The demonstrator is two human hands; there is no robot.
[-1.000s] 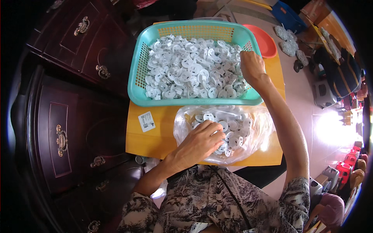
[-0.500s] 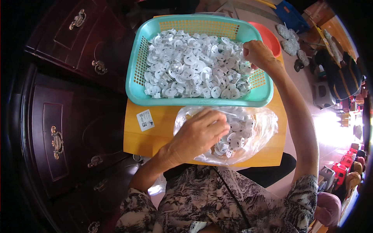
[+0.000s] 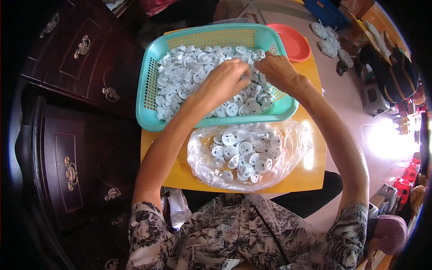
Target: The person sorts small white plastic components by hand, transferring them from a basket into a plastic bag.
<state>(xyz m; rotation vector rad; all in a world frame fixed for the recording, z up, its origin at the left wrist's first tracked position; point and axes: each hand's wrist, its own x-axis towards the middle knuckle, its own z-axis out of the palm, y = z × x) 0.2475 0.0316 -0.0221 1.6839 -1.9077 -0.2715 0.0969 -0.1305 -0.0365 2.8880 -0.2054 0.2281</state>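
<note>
Nearest the body, a clear plastic bag (image 3: 249, 153) is lying open and crinkled on the yellow table (image 3: 310, 173), holding a small heap of round white plastic discs (image 3: 243, 155), each flat and glossy with little slots; the film is catching glare at its right side; just beyond it, touching the bag's far edge, a teal basket (image 3: 148, 101) with a latticed wall is sitting heaped with many more white plastic pieces (image 3: 193, 76), jumbled and overlapping; both hands are working over the far right part of this heap, close together; the left hand (image 3: 225, 78) is curling palm-down with fingers bent onto the pieces, though whether it is pinching one I cannot tell; the right hand (image 3: 276, 69) is resting beside it with fingertips closed into the pile, its grasp likewise hidden; the step in hand seems to be picking or joining pieces in the basket, and carrying one to the bag would call for a short draw back over the basket's near rim; farther off, an orange plate (image 3: 294, 40) is peeking out behind the basket; dark carved wooden drawers (image 3: 85, 49) with brass handles are standing to the left
</note>
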